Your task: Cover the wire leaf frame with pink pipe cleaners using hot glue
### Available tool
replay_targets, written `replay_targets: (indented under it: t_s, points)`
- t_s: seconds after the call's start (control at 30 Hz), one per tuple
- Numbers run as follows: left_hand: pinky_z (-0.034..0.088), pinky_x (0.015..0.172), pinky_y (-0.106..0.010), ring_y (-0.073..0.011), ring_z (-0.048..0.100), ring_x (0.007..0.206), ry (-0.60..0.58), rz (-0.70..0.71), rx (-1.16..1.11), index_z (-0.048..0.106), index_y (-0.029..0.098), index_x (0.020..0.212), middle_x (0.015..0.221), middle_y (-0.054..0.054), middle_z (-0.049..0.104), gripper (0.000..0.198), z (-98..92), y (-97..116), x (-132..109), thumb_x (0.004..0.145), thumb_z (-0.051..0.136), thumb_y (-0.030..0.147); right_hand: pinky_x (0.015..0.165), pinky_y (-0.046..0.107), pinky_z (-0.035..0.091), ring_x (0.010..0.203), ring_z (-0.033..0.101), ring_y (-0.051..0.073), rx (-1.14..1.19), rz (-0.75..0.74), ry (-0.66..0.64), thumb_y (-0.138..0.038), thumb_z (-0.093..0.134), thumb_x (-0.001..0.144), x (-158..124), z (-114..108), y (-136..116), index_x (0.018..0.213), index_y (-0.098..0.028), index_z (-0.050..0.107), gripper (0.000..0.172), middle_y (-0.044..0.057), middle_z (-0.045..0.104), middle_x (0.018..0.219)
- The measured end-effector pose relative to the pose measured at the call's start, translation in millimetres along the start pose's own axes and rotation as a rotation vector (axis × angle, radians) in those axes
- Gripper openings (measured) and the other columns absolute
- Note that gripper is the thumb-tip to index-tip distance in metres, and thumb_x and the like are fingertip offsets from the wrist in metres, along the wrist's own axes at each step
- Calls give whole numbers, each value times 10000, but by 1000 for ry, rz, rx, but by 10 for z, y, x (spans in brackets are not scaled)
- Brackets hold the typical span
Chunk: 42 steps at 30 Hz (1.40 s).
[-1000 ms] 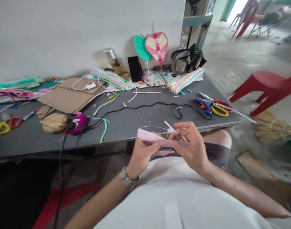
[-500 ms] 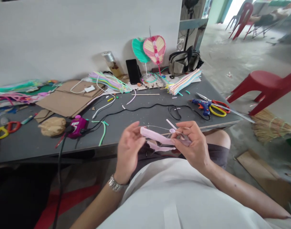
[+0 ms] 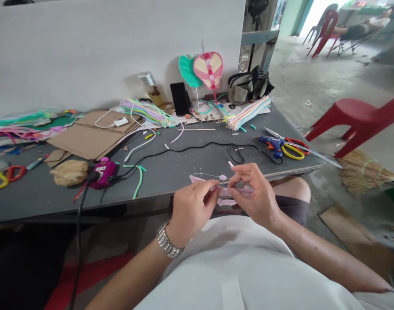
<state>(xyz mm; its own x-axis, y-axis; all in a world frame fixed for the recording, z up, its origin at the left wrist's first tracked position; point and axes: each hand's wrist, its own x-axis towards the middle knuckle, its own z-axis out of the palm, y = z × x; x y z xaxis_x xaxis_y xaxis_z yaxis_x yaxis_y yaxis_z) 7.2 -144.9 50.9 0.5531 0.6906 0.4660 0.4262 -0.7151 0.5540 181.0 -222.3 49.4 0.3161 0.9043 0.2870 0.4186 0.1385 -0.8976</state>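
Observation:
In front of my lap, just off the table's near edge, both hands are close together around a pale pink pipe cleaner piece (image 3: 227,202) bent into lengths. My left hand (image 3: 192,204), wearing a metal watch, is closed, thumb and forefinger pinching at the pink piece; the exact grip spot is hidden. My right hand (image 3: 257,189) pinches the piece from the other side. A small lilac tuft (image 3: 223,177) on a thin wire shows above the fingertips. A short white stick end (image 3: 231,164) pokes up beside my right fingers.
On the grey table (image 3: 184,157) lie a blue glue gun (image 3: 271,144), scissors (image 3: 294,148), a magenta power adapter (image 3: 104,172) with black cord, cardboard (image 3: 96,133) and pipe cleaner bundles (image 3: 248,113). Two leaf-shaped fans (image 3: 209,71) lean by the wall. A red chair (image 3: 355,112) stands right.
My left hand has moved right and turned over, going from loosely spread fingers at the pink strip's end to a pinch close to my right hand. My right hand stays nearly in place.

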Motion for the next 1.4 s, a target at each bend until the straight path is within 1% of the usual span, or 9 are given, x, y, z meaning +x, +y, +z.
replay_targets:
  t_s: [0.23, 0.4, 0.53, 0.7, 0.8, 0.9, 1.1, 1.23, 1.4]
  points:
    - [422, 613, -277, -199, 699, 632, -171, -84, 7, 769, 225, 870, 752, -43, 791, 104, -26, 21, 36, 881, 668, 203, 691, 299, 527, 839, 700, 198, -2, 22, -75, -135, 669, 813, 3, 14, 54, 1189, -268, 563, 412, 3, 747, 868]
    - [414, 598, -279, -200, 678, 607, -145, -58, 64, 764, 209, 859, 695, -46, 762, 107, 10, 33, 33, 873, 659, 199, 678, 303, 521, 806, 693, 195, 7, 37, -87, -130, 667, 806, 11, 14, 39, 1176, -271, 573, 407, 0, 747, 869]
    - [466, 652, -280, -190, 675, 648, -29, -82, -7, 792, 225, 1037, 780, -54, 786, 187, 11, 54, -3, 884, 685, 240, 757, 342, 524, 822, 698, 199, -15, 18, -45, -137, 653, 812, 109, -70, 59, 1162, -268, 567, 384, -17, 740, 838]
    - [514, 694, -269, -160, 618, 627, 140, -250, -382, 786, 232, 967, 746, -30, 750, 134, 46, 76, -169, 851, 767, 297, 873, 388, 518, 873, 709, 210, -32, -91, 130, -180, 683, 828, 212, -155, 109, 1092, -253, 582, 292, 6, 735, 888]
    - [566, 793, -306, -217, 721, 849, 5, -453, -808, 780, 197, 1040, 962, -102, 794, 285, 132, 107, -240, 865, 772, 422, 896, 409, 517, 868, 709, 210, -112, -276, 179, -143, 637, 868, 167, -40, 103, 1204, -273, 551, 370, 0, 735, 877]
    - [590, 826, -340, -250, 732, 953, -63, -588, -1208, 763, 176, 1160, 1068, -127, 786, 489, 184, 164, -242, 836, 783, 542, 942, 466, 501, 946, 711, 241, -303, -583, 132, -115, 600, 875, 101, 169, 60, 1210, -282, 586, 374, 35, 761, 971]
    - [582, 734, -235, -161, 707, 822, 204, -726, -1421, 802, 187, 900, 863, -30, 765, 226, 91, 177, -201, 832, 815, 403, 1126, 510, 464, 1320, 622, 269, -423, -741, -76, -100, 514, 917, 52, 440, -54, 1410, -222, 510, 507, 122, 711, 1328]
    - [621, 797, -298, -205, 749, 906, 207, -775, -1429, 798, 171, 1035, 994, -73, 800, 277, 34, 24, -169, 838, 791, 367, 1162, 558, 436, 1425, 543, 296, -386, -814, -56, -167, 622, 913, 27, 294, -21, 1403, -262, 509, 512, 132, 658, 1425]
    - [630, 840, -376, -302, 781, 976, 54, -876, -1308, 777, 109, 1114, 1049, -165, 808, 454, -26, -464, -109, 820, 792, 454, 936, 451, 520, 1020, 732, 253, -469, -646, 166, -119, 627, 908, 161, -267, 404, 1099, -254, 682, 240, 76, 782, 1070]
